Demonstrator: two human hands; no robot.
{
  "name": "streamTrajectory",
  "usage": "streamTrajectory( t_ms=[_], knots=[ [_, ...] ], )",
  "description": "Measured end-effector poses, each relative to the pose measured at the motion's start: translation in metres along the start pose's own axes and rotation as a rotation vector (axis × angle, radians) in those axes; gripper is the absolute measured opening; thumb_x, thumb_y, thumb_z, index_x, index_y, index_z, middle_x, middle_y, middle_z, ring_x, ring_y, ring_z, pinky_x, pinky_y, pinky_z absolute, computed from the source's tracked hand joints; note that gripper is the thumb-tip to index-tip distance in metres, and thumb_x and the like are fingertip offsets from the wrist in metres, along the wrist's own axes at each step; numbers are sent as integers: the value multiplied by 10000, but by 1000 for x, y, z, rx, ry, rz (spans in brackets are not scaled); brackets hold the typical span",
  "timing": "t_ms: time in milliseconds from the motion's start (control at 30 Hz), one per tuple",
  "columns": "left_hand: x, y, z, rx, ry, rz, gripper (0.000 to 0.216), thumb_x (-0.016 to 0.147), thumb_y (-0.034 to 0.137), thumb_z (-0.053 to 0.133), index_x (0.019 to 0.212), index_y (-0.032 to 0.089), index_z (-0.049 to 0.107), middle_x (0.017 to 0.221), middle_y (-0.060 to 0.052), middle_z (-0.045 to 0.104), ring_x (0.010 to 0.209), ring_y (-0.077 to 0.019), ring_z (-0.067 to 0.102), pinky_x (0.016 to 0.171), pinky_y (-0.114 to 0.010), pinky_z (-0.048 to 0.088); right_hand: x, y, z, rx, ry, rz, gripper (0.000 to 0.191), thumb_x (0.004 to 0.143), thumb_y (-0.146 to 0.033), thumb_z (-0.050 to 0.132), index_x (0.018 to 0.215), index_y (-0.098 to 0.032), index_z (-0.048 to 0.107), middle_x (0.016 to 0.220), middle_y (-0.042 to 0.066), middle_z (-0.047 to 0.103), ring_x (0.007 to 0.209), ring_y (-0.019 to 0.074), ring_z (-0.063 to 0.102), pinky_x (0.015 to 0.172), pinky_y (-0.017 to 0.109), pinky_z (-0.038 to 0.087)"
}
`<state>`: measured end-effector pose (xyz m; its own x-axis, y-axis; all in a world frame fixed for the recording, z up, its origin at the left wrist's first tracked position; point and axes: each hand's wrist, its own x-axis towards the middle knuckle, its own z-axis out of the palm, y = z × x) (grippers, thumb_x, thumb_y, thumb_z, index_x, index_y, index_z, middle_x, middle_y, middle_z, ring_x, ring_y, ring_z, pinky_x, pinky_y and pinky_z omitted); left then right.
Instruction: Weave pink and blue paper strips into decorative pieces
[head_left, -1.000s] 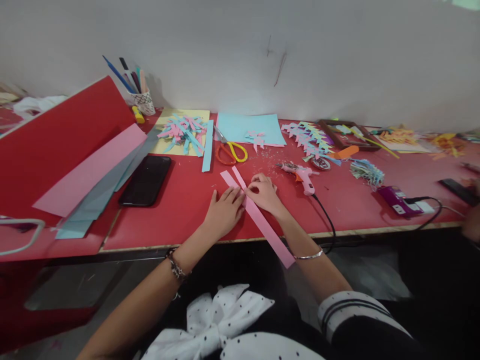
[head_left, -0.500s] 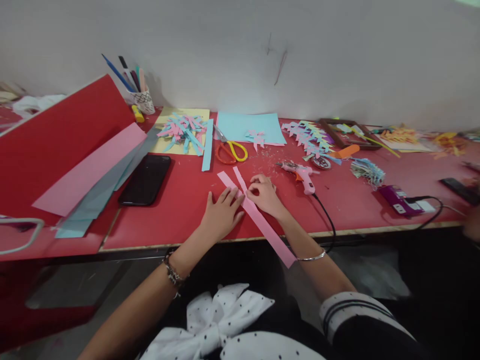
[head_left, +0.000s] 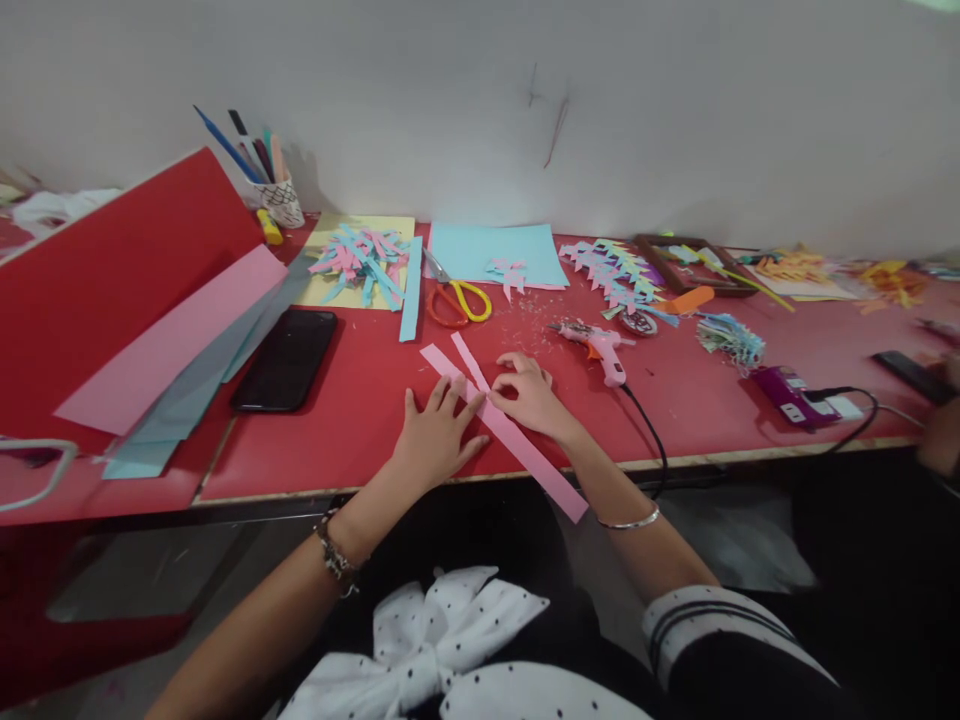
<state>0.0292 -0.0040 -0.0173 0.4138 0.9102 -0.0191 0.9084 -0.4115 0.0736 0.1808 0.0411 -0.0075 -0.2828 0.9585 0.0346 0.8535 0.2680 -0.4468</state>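
A long pink paper strip (head_left: 536,460) lies slantwise on the red table, its near end hanging past the front edge. At its far end it parts into two, a wider piece and a thin one angled off. My left hand (head_left: 439,430) rests on the strip with fingers spread, pressing it to the table. My right hand (head_left: 529,395) pinches the paper between thumb and forefinger where the two pieces part. Beyond the hands lie scissors (head_left: 459,302) with red and yellow handles, touched by neither hand.
A pink glue gun (head_left: 596,345) with a black cord lies right of my hands. A phone (head_left: 285,360) and stacked paper strips (head_left: 172,340) are left. Cut paper bits (head_left: 364,260) heap at the back. A purple power box (head_left: 795,397) and another person's arm (head_left: 941,440) are far right.
The thin pink piece has swung left at its far end, and the strip has shifted slightly left and up. My right hand keeps its pinch. The view has moved a little.
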Motion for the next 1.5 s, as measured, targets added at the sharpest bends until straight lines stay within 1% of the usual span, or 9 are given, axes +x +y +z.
streamTrajectory(
  t_ms=[233,367,500,633,800,933,1100,1233,1500],
  knots=[
    [0,1,-3,11,-36,-7,493,839,457,323,1309,314,285,1403,-116,270,1275,-303,233,917,-619,252,1,2,1,27,11,13,141,714,-232,528,586,-180,556,1146,49,487,1075,219,416,864,450,289],
    [0,-1,-5,4,-57,4,499,826,474,347,1303,340,287,1400,-118,277,1276,-320,220,911,-619,255,-1,3,1,25,11,-5,153,720,-265,519,595,-186,559,1153,50,478,1090,221,406,873,457,284],
    [-4,-3,-4,1,-53,-10,553,792,535,364,1299,319,310,1393,-146,277,1265,-355,226,897,-626,259,-2,3,-1,3,-36,-30,151,725,-290,521,629,-194,587,1175,49,457,1116,229,374,882,459,275],
    [-10,-4,0,5,26,-6,571,787,550,356,1296,293,332,1373,-134,322,1257,-340,251,926,-605,245,1,0,0,-18,-48,-26,164,748,-280,502,651,-204,610,1147,46,475,1096,226,378,886,458,264],
    [-15,-7,2,-8,116,73,515,826,441,363,1253,157,410,1238,-132,484,1157,-256,410,1009,-451,245,7,-7,5,-19,-39,-73,151,746,-283,529,650,-199,610,1118,42,489,1038,208,414,871,431,257],
    [-16,-9,2,-46,129,48,485,811,427,399,1200,141,454,1187,-111,521,1096,-232,463,979,-389,311,13,-13,5,-28,-77,-100,152,753,-266,514,650,-186,591,987,42,518,958,187,449,810,373,278],
    [-17,-9,6,-69,171,21,495,791,421,422,1170,106,476,1164,-132,521,1077,-235,479,1004,-377,290,22,-20,3,-12,-201,-165,192,784,-251,457,643,-164,554,731,-9,493,712,117,477,711,306,264],
    [-17,-7,7,-65,182,-3,502,783,422,427,1172,110,481,1184,-129,515,1091,-242,473,1013,-387,278,23,-21,7,19,-164,-157,193,768,-216,469,591,-150,508,651,-35,439,639,90,443,664,273,244],
    [-19,-3,3,-48,170,-20,520,785,402,437,1217,111,442,1204,-126,513,1106,-244,466,998,-408,286,21,-14,15,203,-113,-193,201,743,-160,483,548,-148,440,622,-42,367,566,67,388,590,224,266]
  ],
)
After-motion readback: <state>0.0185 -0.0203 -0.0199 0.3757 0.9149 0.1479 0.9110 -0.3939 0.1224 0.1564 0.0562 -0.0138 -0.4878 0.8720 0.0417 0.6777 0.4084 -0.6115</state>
